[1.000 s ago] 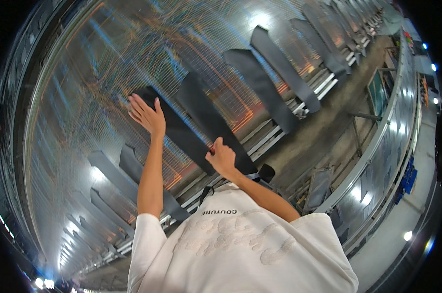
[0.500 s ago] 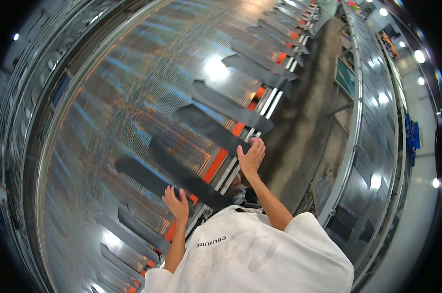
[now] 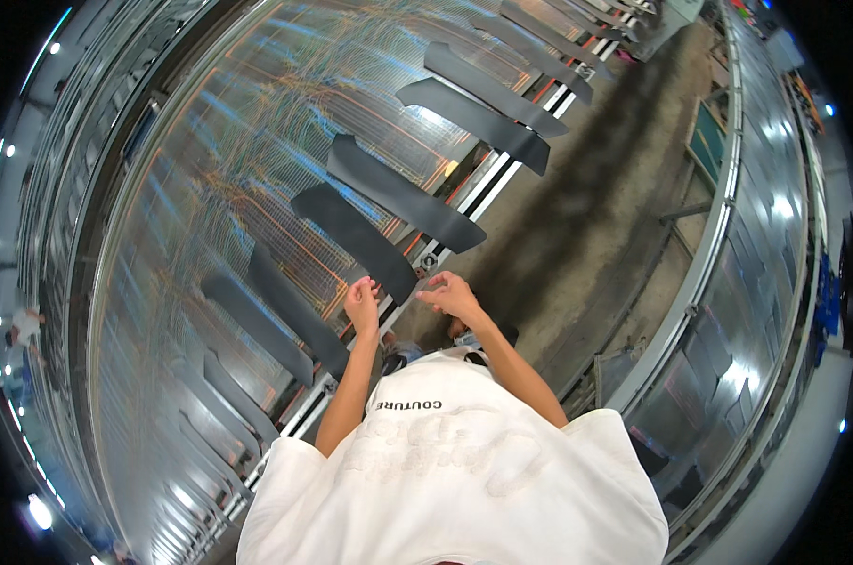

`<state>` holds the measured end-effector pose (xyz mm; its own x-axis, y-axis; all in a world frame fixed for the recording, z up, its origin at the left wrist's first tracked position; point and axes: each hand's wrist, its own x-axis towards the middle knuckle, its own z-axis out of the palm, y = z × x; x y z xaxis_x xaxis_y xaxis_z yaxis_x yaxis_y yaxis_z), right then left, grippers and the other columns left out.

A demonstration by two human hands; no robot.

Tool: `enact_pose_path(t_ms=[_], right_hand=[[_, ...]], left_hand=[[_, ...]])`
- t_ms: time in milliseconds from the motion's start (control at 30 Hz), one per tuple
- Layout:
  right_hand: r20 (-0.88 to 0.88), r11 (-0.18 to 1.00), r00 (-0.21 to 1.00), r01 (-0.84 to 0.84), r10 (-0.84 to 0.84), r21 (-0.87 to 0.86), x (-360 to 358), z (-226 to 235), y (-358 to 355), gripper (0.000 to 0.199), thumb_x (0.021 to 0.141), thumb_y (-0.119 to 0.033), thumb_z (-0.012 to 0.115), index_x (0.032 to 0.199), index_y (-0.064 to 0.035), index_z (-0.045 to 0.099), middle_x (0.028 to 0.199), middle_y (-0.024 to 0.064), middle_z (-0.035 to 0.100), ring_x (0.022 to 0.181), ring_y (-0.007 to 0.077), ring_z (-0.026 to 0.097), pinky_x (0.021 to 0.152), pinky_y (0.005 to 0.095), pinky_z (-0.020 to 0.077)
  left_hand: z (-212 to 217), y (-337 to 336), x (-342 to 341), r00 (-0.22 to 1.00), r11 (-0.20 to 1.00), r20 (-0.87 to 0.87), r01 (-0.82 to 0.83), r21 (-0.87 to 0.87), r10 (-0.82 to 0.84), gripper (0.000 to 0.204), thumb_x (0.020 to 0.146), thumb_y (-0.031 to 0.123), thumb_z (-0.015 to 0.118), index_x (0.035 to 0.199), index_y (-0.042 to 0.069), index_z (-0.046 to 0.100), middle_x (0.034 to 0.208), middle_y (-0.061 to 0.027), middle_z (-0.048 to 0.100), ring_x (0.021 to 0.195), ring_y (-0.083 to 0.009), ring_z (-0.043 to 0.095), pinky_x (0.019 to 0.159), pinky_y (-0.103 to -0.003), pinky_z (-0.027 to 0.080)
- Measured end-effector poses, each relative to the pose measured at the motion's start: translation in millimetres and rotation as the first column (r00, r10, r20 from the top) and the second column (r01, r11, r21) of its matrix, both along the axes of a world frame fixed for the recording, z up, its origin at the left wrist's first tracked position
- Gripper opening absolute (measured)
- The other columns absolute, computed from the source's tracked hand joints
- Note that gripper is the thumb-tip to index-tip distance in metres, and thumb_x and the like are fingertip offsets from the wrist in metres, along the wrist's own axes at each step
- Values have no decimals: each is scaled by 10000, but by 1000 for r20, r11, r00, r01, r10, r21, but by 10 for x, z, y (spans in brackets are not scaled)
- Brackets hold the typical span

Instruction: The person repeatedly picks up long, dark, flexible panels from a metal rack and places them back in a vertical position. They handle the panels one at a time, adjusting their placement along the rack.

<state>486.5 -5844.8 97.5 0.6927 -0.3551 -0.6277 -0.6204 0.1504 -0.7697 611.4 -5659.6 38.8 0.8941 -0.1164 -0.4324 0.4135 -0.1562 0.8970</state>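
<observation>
My left hand (image 3: 361, 304) and my right hand (image 3: 448, 294) are held close together in front of my chest. Both have their fingers curled in, and nothing shows between them. They hover by the lower end of a dark grey flat panel (image 3: 356, 240), one of several slanted across a wide sheet of fine blue and orange threads (image 3: 247, 160). A white and black rail (image 3: 464, 202) runs along the foot of the panels, just beyond my fingertips. My white shirt fills the lower view.
A brown-grey floor aisle (image 3: 577, 217) runs between the thread frame on the left and a second shiny frame (image 3: 756, 282) on the right. A green board (image 3: 704, 146) leans by the right frame. Another person (image 3: 23, 330) stands far left.
My left hand came down from the thread sheet and my right hand drew back off a dark panel. Both are now low and close together with curled fingers. The view also swung.
</observation>
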Motion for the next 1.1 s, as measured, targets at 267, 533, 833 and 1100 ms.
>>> enact_pose_path(t_ms=[267, 533, 833, 1100], right_hand=[[-50, 964, 988, -128, 144, 234, -106, 165, -446, 521, 851, -448, 781, 1100, -9, 648, 891, 49, 717, 704, 94, 625, 573, 236, 468], [-61, 911, 916, -401, 397, -96, 401, 116, -180, 602, 823, -602, 742, 876, -4, 695, 699, 63, 701, 565, 115, 638, 527, 277, 515], [106, 957, 953, -274, 283, -94, 776, 358, -29, 370, 941, -262, 614, 785, 66, 685, 711, 115, 714, 607, 148, 643, 587, 314, 500], [298, 780, 735, -486, 609, -393, 781, 1852, 41, 414, 918, -368, 690, 772, 20, 690, 590, 80, 605, 563, 161, 554, 562, 352, 434]], left_hand=[[-23, -137, -157, 929, 976, -304, -215, 23, 212, 288, 1008, 209, 595, 1223, 25, 645, 1065, -66, 695, 754, -119, 670, 573, -251, 511], [137, -235, 144, 901, 993, -422, -73, 93, 105, 323, 954, 365, 679, 948, 42, 655, 750, 4, 578, 551, -76, 514, 427, -254, 388], [236, -275, 480, 796, 921, -590, -119, -372, -135, 218, 863, 323, 682, 895, 108, 660, 753, -3, 622, 642, -145, 586, 562, -314, 504], [1193, -174, 1045, 861, 689, -467, -216, -692, -199, 331, 956, 287, 679, 1147, 19, 656, 1057, -73, 730, 1017, -188, 708, 843, -307, 586]])
